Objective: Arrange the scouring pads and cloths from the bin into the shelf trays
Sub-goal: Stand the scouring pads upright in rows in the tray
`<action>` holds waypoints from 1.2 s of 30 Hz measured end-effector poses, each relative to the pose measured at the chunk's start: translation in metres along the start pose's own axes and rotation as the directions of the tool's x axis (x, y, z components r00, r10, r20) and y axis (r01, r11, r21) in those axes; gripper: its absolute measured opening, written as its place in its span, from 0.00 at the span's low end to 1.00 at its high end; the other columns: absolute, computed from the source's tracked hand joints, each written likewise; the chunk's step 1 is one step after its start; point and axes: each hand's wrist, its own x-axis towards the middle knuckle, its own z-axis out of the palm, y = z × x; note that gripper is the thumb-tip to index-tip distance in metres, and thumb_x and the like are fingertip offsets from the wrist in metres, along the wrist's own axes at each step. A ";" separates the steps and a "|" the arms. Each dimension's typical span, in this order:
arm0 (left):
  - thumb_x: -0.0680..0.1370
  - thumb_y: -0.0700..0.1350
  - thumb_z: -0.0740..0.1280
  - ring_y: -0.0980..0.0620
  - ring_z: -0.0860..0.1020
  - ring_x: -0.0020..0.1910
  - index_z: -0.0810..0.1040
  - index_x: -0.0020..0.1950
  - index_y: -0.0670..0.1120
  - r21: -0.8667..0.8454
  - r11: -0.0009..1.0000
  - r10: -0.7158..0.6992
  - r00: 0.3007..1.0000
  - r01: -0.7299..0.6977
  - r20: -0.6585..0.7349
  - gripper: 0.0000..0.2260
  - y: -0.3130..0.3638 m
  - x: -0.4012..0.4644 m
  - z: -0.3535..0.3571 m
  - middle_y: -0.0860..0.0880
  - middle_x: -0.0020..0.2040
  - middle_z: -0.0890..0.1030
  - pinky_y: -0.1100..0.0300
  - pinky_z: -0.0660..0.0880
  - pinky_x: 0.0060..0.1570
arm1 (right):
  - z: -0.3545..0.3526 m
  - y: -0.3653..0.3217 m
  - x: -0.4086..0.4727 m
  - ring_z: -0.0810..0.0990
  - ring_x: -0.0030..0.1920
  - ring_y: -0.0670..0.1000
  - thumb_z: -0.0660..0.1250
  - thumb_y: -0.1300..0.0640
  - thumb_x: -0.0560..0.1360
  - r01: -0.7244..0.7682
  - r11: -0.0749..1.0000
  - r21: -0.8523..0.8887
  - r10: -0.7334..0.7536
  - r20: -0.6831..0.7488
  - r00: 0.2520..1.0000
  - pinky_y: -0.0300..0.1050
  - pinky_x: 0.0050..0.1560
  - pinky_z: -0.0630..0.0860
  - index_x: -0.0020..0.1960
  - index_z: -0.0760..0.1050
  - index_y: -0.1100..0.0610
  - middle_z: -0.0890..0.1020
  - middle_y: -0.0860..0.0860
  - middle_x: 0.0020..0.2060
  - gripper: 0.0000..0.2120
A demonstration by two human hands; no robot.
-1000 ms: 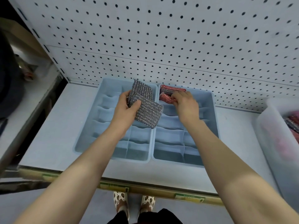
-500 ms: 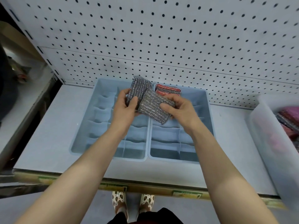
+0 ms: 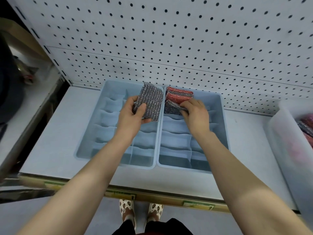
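Note:
Two light blue divided trays sit side by side on the shelf, the left tray (image 3: 88, 146) and the right tray (image 3: 221, 141). My left hand (image 3: 133, 114) grips a silver scouring pad (image 3: 150, 102) above the left tray's far right part. My right hand (image 3: 194, 112) holds a second silver pad (image 3: 171, 107) pushed down into a far compartment of the right tray, just in front of the red pads (image 3: 179, 95) standing at its back. At the right edge stands the translucent bin (image 3: 288, 150) with more pads (image 3: 306, 126) inside.
A white pegboard wall (image 3: 169, 39) rises directly behind the trays. The shelf surface (image 3: 55, 133) runs out to a front lip with price-tag strips (image 3: 198, 203). To the left, a lower surface holds dark items (image 3: 10, 92). My feet (image 3: 140, 211) show below the shelf edge.
My right hand took one silver pad from the stack in my left hand and moved it right and down into the right tray, in front of the red pads. My left hand stayed put.

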 end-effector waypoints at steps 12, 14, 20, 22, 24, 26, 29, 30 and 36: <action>0.80 0.40 0.64 0.53 0.80 0.44 0.74 0.55 0.51 0.106 0.992 0.061 0.992 -0.073 0.112 0.07 -0.005 -0.004 0.024 0.51 0.49 0.80 0.60 0.80 0.38 | -0.037 -0.065 -0.015 0.82 0.42 0.45 0.72 0.59 0.75 -0.518 0.374 0.769 0.312 0.421 0.852 0.44 0.44 0.78 0.50 0.80 0.56 0.85 0.50 0.43 0.05; 0.78 0.39 0.67 0.52 0.80 0.48 0.76 0.55 0.53 0.170 0.976 0.112 0.983 -0.136 0.143 0.11 -0.011 -0.004 0.028 0.52 0.50 0.81 0.57 0.80 0.44 | -0.046 -0.056 -0.018 0.81 0.39 0.43 0.71 0.64 0.75 -0.506 0.248 0.826 0.353 0.410 0.841 0.38 0.40 0.75 0.51 0.79 0.54 0.85 0.47 0.41 0.07; 0.74 0.38 0.72 0.52 0.76 0.55 0.77 0.64 0.51 0.532 0.788 0.225 0.949 -0.311 0.222 0.20 -0.027 -0.006 0.025 0.49 0.60 0.76 0.53 0.78 0.55 | -0.055 -0.011 -0.014 0.81 0.47 0.51 0.72 0.59 0.74 -0.285 0.861 0.421 0.303 0.026 0.953 0.52 0.53 0.78 0.55 0.82 0.53 0.85 0.49 0.46 0.11; 0.75 0.38 0.71 0.51 0.77 0.56 0.77 0.66 0.49 0.558 0.767 0.218 0.946 -0.317 0.239 0.20 -0.029 -0.008 0.026 0.48 0.62 0.74 0.51 0.77 0.56 | -0.049 -0.012 -0.008 0.81 0.49 0.56 0.73 0.61 0.73 -0.100 0.968 0.231 0.109 -0.026 0.994 0.51 0.50 0.78 0.56 0.83 0.56 0.85 0.52 0.49 0.12; 0.76 0.39 0.70 0.51 0.78 0.54 0.76 0.67 0.47 0.577 0.759 0.198 0.951 -0.303 0.239 0.20 -0.030 -0.009 0.026 0.48 0.63 0.74 0.50 0.76 0.58 | -0.037 -0.017 -0.003 0.80 0.47 0.59 0.73 0.64 0.70 0.046 0.996 0.073 -0.045 -0.027 0.999 0.48 0.44 0.77 0.52 0.84 0.57 0.85 0.53 0.45 0.11; 0.76 0.41 0.70 0.52 0.78 0.53 0.76 0.68 0.47 0.594 0.749 0.185 0.953 -0.294 0.239 0.20 -0.029 -0.009 0.024 0.48 0.63 0.74 0.51 0.75 0.60 | -0.020 -0.017 0.000 0.80 0.42 0.61 0.73 0.67 0.67 0.088 0.996 -0.015 -0.088 0.013 0.996 0.48 0.37 0.77 0.46 0.84 0.59 0.84 0.55 0.39 0.08; 0.77 0.42 0.70 0.51 0.79 0.54 0.75 0.69 0.47 0.620 0.727 0.172 0.952 -0.296 0.253 0.21 -0.028 -0.008 0.022 0.47 0.64 0.74 0.51 0.74 0.61 | -0.006 -0.017 0.003 0.78 0.36 0.60 0.75 0.68 0.64 0.064 0.991 -0.120 -0.061 0.028 0.998 0.42 0.29 0.69 0.38 0.82 0.60 0.79 0.55 0.32 0.06; 0.77 0.42 0.69 0.51 0.79 0.54 0.74 0.70 0.47 0.629 0.720 0.162 0.952 -0.294 0.259 0.21 -0.027 -0.008 0.022 0.47 0.65 0.74 0.51 0.74 0.62 | -0.006 -0.017 0.003 0.77 0.35 0.59 0.75 0.68 0.62 0.077 0.984 -0.164 -0.075 0.018 0.997 0.41 0.28 0.66 0.37 0.82 0.59 0.79 0.54 0.31 0.07; 0.78 0.44 0.68 0.52 0.78 0.56 0.72 0.72 0.49 0.652 0.701 0.135 0.951 -0.290 0.278 0.22 -0.026 -0.008 0.021 0.48 0.67 0.72 0.54 0.74 0.62 | -0.007 -0.024 -0.001 0.77 0.34 0.57 0.78 0.70 0.56 0.134 0.961 -0.240 -0.128 0.042 0.991 0.38 0.28 0.61 0.40 0.84 0.58 0.77 0.53 0.30 0.15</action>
